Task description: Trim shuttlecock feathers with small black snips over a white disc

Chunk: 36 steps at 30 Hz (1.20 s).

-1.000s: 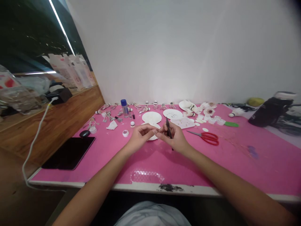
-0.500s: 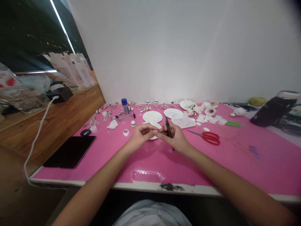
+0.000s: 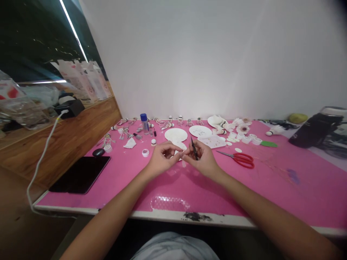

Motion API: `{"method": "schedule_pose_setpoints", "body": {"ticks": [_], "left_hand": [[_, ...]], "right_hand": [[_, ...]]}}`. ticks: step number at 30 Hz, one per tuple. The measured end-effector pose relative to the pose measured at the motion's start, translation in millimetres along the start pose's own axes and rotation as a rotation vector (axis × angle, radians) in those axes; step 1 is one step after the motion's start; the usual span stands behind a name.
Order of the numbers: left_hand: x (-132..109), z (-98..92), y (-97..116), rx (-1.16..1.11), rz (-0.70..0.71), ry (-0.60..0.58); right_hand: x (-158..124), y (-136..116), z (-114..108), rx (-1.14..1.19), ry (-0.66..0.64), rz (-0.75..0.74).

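Wall (image 3: 206,57): pale, plain and running wide across the back, glowing brightest around the middle, dimming out to the right!
Table (image 3: 162,195): a big stretch of shiny pink, pushed right up to that wall, light glinting near the front.
Table edge (image 3: 196,216): white, with a scuffed black patch.
Ledge (image 3: 99,112): warm wood grain, flanking the left.
Dark panel (image 3: 32,32): upper left, perhaps a window.
Light streak (image 3: 73,29): bright white, slanting across it.
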<state>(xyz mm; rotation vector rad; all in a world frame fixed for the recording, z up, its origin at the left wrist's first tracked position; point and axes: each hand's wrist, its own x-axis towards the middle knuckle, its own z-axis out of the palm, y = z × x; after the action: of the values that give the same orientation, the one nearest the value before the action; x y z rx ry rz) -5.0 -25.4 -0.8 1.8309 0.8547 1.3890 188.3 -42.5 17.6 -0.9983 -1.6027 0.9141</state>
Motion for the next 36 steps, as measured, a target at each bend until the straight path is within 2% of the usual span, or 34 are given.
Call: {"method": "schedule_pose_setpoints", "body": {"ticks": [6,22,32,36], "left_hand": [[1,1.0,2,0.037,0.025,0.031],[1,-2.2,5,0.164,0.109,-0.006],[2,-0.9,2,0.053,-0.052,-0.030],[2,0.9,-1,0.056,-0.078,0.017]], "right_hand": [[0,0,-1,-0.027,-0.005,-0.021],[4,15,-4,-0.006,-0.079,-0.033],[4,6,-4,0.006,-0.093,-0.027],[1,7,-3,-0.072,0.025,-0.082]]}}
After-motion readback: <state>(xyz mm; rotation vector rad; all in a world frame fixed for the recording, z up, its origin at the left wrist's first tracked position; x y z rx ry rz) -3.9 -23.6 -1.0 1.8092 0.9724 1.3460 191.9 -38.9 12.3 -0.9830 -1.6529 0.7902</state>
